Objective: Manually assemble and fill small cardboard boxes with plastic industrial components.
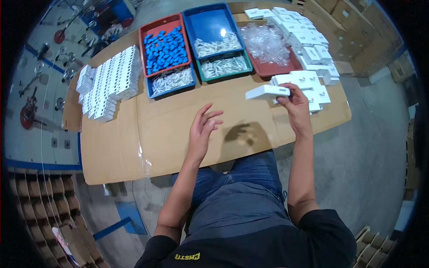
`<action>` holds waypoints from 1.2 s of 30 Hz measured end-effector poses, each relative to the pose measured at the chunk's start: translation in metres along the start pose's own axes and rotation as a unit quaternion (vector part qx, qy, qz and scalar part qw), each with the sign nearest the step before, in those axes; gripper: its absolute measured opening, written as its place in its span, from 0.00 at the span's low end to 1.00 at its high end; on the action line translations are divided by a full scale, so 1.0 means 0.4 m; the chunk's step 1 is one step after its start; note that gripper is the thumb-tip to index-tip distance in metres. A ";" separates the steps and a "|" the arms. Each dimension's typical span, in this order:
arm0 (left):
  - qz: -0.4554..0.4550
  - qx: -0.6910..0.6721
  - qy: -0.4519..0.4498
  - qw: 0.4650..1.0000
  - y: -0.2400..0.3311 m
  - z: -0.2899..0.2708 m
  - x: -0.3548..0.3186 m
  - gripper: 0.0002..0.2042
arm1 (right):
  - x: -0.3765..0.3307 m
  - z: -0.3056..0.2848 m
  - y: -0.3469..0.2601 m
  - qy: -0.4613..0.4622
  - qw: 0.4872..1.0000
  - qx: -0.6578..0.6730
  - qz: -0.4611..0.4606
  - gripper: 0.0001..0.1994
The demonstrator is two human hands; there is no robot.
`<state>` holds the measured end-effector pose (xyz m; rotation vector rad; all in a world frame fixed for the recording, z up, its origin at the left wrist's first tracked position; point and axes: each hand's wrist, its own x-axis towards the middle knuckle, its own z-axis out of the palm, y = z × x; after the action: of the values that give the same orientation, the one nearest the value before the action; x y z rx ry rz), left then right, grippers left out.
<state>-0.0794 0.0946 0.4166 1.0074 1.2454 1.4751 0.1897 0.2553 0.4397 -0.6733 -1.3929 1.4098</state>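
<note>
My right hand [299,111] grips a small white carton [264,92] by one end, thumb below and fingers above. The carton is held tilted above the table, its far end pointing left; whether that end is open I cannot tell. Just beyond it lies a group of similar white cartons [319,94]. My left hand [201,129] hangs over the cardboard-covered table [174,134] with its fingers apart and nothing in them. A shadow falls on the cardboard between the two hands.
Along the back stand a red tray [142,49] of blue pieces, blue trays [208,22] and a green tray [247,58] with small whitish parts, and a red tray [261,68] of clear plastic. Stacked white boxes [114,78] rise at left; more cartons [304,38] fill the right back.
</note>
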 end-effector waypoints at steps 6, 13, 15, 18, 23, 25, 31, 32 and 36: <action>-0.019 -0.094 -0.065 0.993 0.031 0.038 0.044 0.29 | -0.007 0.185 0.010 -0.083 0.994 0.027 0.061 0.21; -0.130 -0.259 -0.043 0.956 0.039 0.078 -0.012 0.31 | -0.050 0.285 0.078 -0.086 0.982 -0.169 -0.027 0.21; -0.127 -0.321 -0.002 0.939 0.069 0.084 -0.030 0.31 | -0.063 0.319 0.046 -0.088 0.973 -0.203 -0.064 0.22; -0.134 -0.364 0.011 0.922 0.024 0.073 -0.028 0.30 | -0.079 0.347 0.014 -0.135 0.960 -0.222 -0.109 0.26; -0.161 -0.370 0.041 0.914 0.052 0.072 -0.039 0.27 | -0.095 0.361 0.030 -0.212 0.937 -0.232 -0.154 0.32; -0.158 -0.382 0.041 0.910 0.054 0.072 -0.045 0.26 | -0.094 0.364 0.031 -0.213 0.924 -0.262 -0.179 0.34; -0.188 -0.340 0.092 0.917 0.086 0.112 -0.062 0.28 | -0.091 0.374 0.034 -0.210 0.929 -0.210 -0.220 0.33; -0.165 -0.329 0.116 0.923 0.093 0.128 -0.067 0.28 | -0.091 0.377 0.040 -0.210 0.929 -0.209 -0.223 0.33; -0.141 -0.307 0.118 0.934 0.116 0.143 -0.078 0.27 | -0.106 0.398 0.043 -0.186 0.945 -0.146 -0.225 0.35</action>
<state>-0.0235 0.0746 0.4702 0.2299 0.9371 1.6321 0.0564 0.1573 0.4416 -0.2426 -1.9362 1.0027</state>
